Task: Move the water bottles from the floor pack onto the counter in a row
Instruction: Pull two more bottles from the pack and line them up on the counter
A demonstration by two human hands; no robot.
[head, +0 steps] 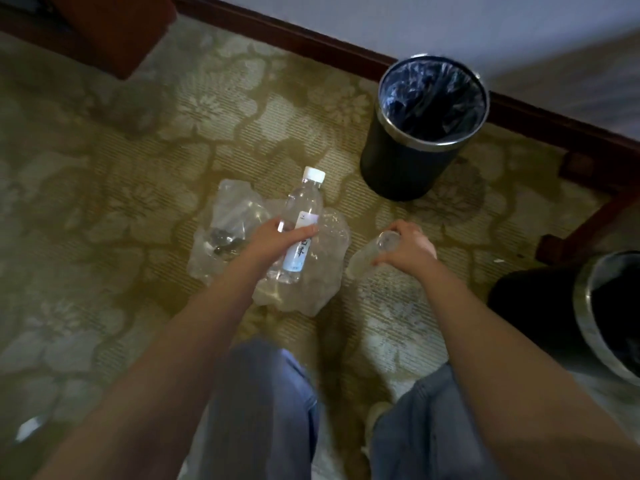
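Hands both hold water bottles over a patterned carpet floor (104,202). Left hand (273,239) curls round a labelled bottle (304,202), white cap pointing away, over the crumpled clear pack wrap (228,216). Right hand (412,245) grips a 2nd bottle (363,261), seen nearly end-on, beside the wrap. Black lined bin (398,161) stands beyond, near the wall; second bin (588,323) at far right.

Floral carpet (138,168) lay beneath me; a dark baseboard (311,38) edged the pale wall (450,15), a bin (398,161) near it, a second bin (533,299) at my right.
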